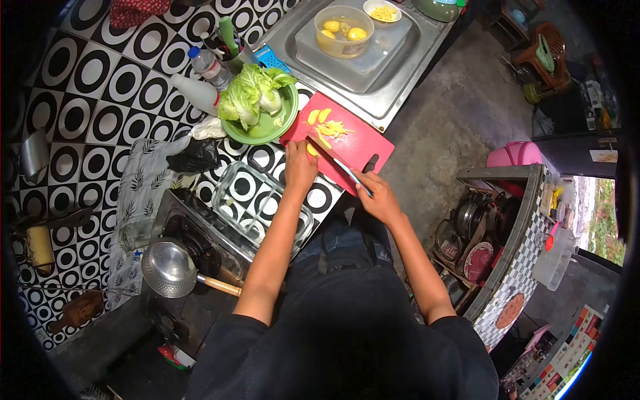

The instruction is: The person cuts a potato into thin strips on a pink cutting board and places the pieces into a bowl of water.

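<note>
A red cutting board [363, 143] lies at the counter's corner, with thin yellow strips [333, 129] and a few yellow slices [319, 116] on it. My right hand [377, 195] is closed round the handle of a knife [337, 160], whose blade points up and left across the board. At the board's left edge, the fingers of my left hand [301, 163] press on a yellow piece [312, 150] beside the blade tip. Leafy cabbage [250, 97] fills a green bowl [291, 110] just left of the board.
A tub of peeled yellow pieces [342, 47] and a small white bowl [393, 17] stand at the steel sink [383, 110]. Nearer me are a glass dish [230, 203] and a stove with a strainer [169, 269]. Bottles [193, 93] stand behind the green bowl.
</note>
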Demonstrator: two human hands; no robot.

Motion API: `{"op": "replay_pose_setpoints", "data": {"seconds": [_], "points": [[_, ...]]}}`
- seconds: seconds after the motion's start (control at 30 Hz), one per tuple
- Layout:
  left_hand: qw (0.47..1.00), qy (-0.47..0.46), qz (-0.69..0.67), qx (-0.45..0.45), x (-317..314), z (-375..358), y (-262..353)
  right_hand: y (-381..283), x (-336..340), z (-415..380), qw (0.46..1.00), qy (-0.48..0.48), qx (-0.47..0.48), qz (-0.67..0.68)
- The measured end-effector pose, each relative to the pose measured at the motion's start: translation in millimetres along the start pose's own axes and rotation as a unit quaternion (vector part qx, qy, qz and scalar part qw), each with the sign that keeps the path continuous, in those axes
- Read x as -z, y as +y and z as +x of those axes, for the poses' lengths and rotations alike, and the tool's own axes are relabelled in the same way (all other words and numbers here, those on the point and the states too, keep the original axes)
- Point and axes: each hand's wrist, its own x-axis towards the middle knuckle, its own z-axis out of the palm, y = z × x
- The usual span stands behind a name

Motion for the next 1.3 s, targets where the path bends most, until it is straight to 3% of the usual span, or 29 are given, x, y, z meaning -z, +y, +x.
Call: {"op": "replay_pose_setpoints", "data": {"seconds": [0.07,0.2,0.3,0.43,0.57,0.87,1.0,1.23,1.3], "points": [[0.998,0.058,-0.028,-0.012,8.8,-1.8,13.4,1.8,9.0,3.1,1.0,-0.006,0.025,-0.012],[0.979,0.111,-0.09,-0.146,44.8,7.4,46.4,8.8,31.1,10.5,0.996,-0.016,0.079,-0.05],[0.969,-0.04,-0.085,-0.228,54.1,16.8,47.9,7.1,52.7,19.3,0.989,-0.036,0.104,-0.094],[0.951,-0.146,-0.062,-0.265,58.6,27.4,48.9,12.0,70.3,33.3,0.976,-0.041,0.173,-0.128],[0.941,-0.156,-0.007,-0.299,55.9,37.2,46.5,9.4,77.5,43.7,0.966,-0.047,0.205,-0.153],[0.938,-0.221,0.031,-0.267,50.3,61.6,40.8,4.0,82.4,54.1,0.957,-0.08,0.213,-0.178],[0.953,-0.133,-0.012,-0.273,50.7,66.6,25.9,8.8,74.6,43.6,0.967,-0.058,0.197,-0.153],[0.988,-0.039,-0.034,-0.143,59.8,31.7,14.1,9.8,42.5,1.9,0.995,-0.048,0.059,-0.057],[0.994,-0.031,-0.029,-0.103,54.1,20.2,7.6,15.6,31.8,-7.4,0.997,-0.037,0.061,-0.027]]}}
